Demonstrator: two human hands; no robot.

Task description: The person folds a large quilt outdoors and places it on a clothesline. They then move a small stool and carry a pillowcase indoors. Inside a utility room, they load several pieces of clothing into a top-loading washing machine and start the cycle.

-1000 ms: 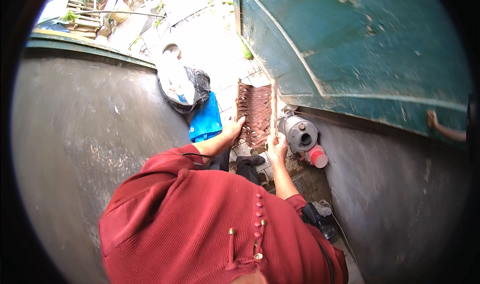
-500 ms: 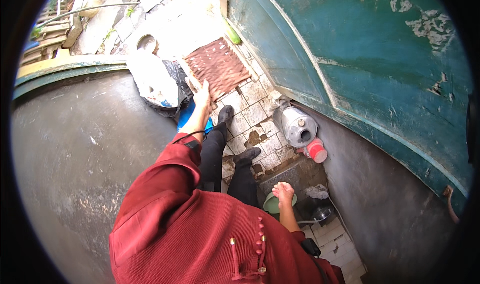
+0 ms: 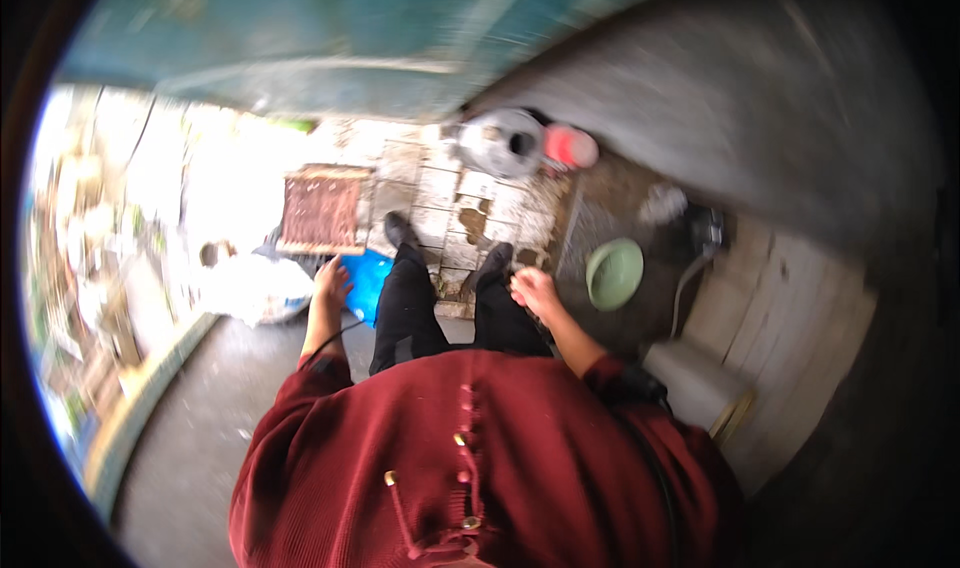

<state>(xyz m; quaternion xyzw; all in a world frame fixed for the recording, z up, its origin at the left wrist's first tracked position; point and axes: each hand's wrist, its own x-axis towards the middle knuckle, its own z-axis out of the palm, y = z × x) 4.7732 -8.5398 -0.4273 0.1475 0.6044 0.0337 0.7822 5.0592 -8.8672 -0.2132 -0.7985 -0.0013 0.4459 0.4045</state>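
My left hand [image 3: 331, 283] hangs in front of my left side with fingers loosely apart, and nothing shows in it. Near it lie a bright blue sheet or bag [image 3: 367, 286] and a white plastic bag [image 3: 258, 288], which is washed out by glare. My right hand [image 3: 535, 292] hangs beside my right thigh, its fingers curled in and no object visible in them. A pale green basin [image 3: 614, 274] sits to the right of that hand, apart from it. Motion smears the finger detail somewhat.
A reddish-brown mat [image 3: 322, 211] lies ahead on dirty white tiles [image 3: 433, 183]. Beyond my feet stand a silver metal cylinder [image 3: 500, 143] and a red container [image 3: 572, 148]. The teal door [image 3: 320, 28] spans the far side; a raised sill [image 3: 150, 388] curves at left.
My view has swung to the right, bringing more of the basin and right-hand floor into sight. My left hand has drawn back from its outstretched reach beside the mat toward my body.
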